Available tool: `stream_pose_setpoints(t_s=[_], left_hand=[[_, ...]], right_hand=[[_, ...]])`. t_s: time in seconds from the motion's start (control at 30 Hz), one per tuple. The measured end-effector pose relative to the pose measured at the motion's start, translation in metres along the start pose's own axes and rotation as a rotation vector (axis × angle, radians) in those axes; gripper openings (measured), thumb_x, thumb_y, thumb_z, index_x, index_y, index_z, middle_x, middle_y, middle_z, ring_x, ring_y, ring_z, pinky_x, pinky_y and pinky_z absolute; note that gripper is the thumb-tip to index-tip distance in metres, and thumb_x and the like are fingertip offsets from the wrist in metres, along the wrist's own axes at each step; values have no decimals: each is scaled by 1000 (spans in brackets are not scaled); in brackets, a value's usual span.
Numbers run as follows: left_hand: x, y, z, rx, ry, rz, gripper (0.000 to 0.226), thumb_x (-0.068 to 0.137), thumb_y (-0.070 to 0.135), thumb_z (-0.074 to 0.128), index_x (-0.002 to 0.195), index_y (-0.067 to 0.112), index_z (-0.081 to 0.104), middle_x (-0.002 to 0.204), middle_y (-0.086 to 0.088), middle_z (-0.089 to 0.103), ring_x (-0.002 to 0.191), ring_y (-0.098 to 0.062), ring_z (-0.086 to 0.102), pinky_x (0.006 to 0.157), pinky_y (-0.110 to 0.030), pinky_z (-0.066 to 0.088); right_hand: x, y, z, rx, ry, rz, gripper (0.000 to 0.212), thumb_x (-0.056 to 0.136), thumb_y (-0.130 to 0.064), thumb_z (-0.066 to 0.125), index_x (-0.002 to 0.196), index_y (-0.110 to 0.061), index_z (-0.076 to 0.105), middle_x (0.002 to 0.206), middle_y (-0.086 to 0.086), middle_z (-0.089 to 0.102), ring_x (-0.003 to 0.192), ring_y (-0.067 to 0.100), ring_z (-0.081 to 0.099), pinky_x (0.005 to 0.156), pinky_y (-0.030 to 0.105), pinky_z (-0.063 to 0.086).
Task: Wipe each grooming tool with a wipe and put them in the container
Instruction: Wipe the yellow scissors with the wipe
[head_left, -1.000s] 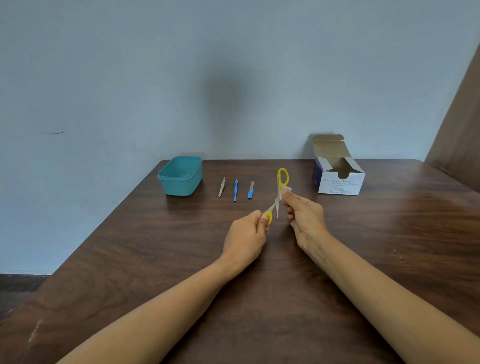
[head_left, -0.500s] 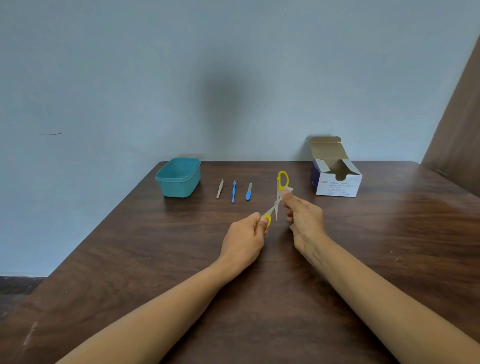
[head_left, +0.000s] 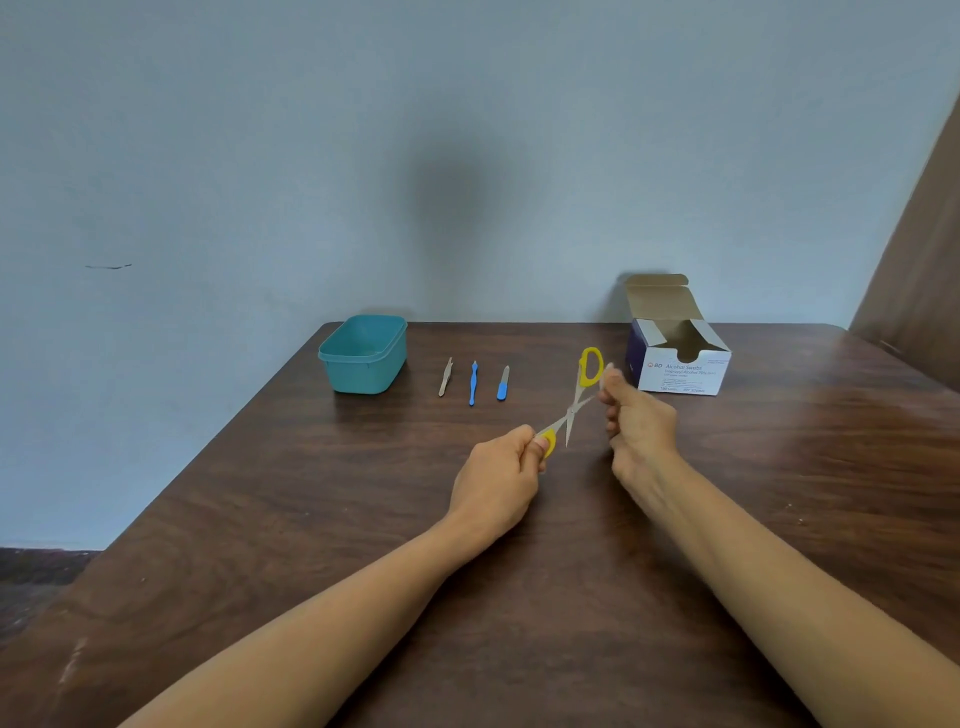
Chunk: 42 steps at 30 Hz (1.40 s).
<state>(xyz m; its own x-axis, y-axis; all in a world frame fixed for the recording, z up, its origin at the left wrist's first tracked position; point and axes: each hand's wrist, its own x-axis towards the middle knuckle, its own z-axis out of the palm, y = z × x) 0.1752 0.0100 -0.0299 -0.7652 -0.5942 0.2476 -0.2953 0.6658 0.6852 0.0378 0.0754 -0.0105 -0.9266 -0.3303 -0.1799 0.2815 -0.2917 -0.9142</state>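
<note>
Head view puts the scissors (head_left: 572, 409) just above the middle of the worktop (head_left: 260, 519), lifted clear of it and spread into an X, with thin grey metal blades and glossy yellow plastic loops. The left hand (head_left: 498, 483) is clamped on the lower loop, fingers curled around it. The right hand (head_left: 641, 431) is curled too, its thumb and forefinger pinched on a pale scrap of wipe (head_left: 607, 369) at the tip of the upper right blade, just beside the upper loop; the scrap is blurred. Behind and to the left, three tools lie side by side on the wood, apart from one another: bare metal tweezers (head_left: 445, 376), a slim blue-handled tool (head_left: 472, 383) and a short file with a blue grip (head_left: 503, 383). Further left stands the container (head_left: 332, 359), a teal plastic tub with rounded corners and a lipped rim; only its smooth inner wall shows. To the right, near the right hand, sits a white and dark blue cardboard box (head_left: 685, 371) printed "Alcohol Swabs", its brown flap raised; its contents cannot be seen. The worktop is dark brown with a wood grain and a slight sheen.
</note>
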Motion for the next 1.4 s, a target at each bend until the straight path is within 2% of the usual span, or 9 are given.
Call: stream_pose_setpoints(t_s=[0.23,0.53,0.83,0.97,1.07,1.17,1.23,1.3,1.4], left_hand=[[1,-1,-1,-85,4,-19,36,102,37,37,76,20,54,63,7,50,62,-8,45,64,-31,40],[1,-1,-3,-195,10,-70,40,101,43,37,80,15,58,68,3,53,63,-9,45,65,-28,39],[2,-1,-2,-130,0,-54,37,101,38,37,80,16,58,67,6,53,64,-9,46,67,-33,42],[2,-1,-3,-99,-22,-52,36,102,36,37,80,17,57,69,4,54,65,-10,47,68,-35,44],[3,0,-5,-71,-31,-44,34,102,35,37,78,18,55,69,4,54,64,-9,46,66,-32,42],[4,0,-5,-51,-24,-42,35,102,35,37,81,14,57,68,4,54,65,-11,47,68,-36,46],[4,-1,-5,-45,-17,-39,35,102,34,38,83,13,58,67,4,53,65,-13,47,70,-38,47],[4,-1,-5,-41,-6,-28,34,102,33,38,83,11,57,66,4,52,64,-14,46,68,-37,46],[4,-2,-6,-28,-1,-13,34,102,31,39,83,10,56,70,-1,56,67,-16,48,69,-40,47]], right_hand=[[13,-18,-15,125,-195,130,11,83,-19,71,76,-14,64,64,-4,62,57,2,46,50,11,40],[12,-19,-16,5,-402,202,7,83,-21,69,82,-14,69,63,-6,66,58,3,47,50,11,43],[11,-25,-18,-214,-368,14,12,76,-24,76,79,-13,73,68,-5,68,58,4,47,49,13,40],[10,-25,-19,-270,-373,-108,23,62,-37,81,72,-17,77,70,-3,65,61,6,41,56,19,35],[9,-25,-19,-284,-379,-195,9,74,-27,78,75,-19,77,63,-11,66,64,6,43,60,20,35],[7,-26,-18,-274,-407,-267,5,79,-19,74,81,-14,75,65,-11,70,62,3,55,63,16,42],[7,-26,-18,-263,-421,-295,5,79,-16,74,81,-12,75,74,-3,74,74,10,65,79,25,52],[6,-27,-19,-264,-413,-318,3,78,-16,75,78,-13,77,79,2,75,82,17,68,93,37,51],[5,-26,-19,-265,-407,-347,7,78,-16,76,71,-18,78,79,2,75,84,17,68,98,43,49]])
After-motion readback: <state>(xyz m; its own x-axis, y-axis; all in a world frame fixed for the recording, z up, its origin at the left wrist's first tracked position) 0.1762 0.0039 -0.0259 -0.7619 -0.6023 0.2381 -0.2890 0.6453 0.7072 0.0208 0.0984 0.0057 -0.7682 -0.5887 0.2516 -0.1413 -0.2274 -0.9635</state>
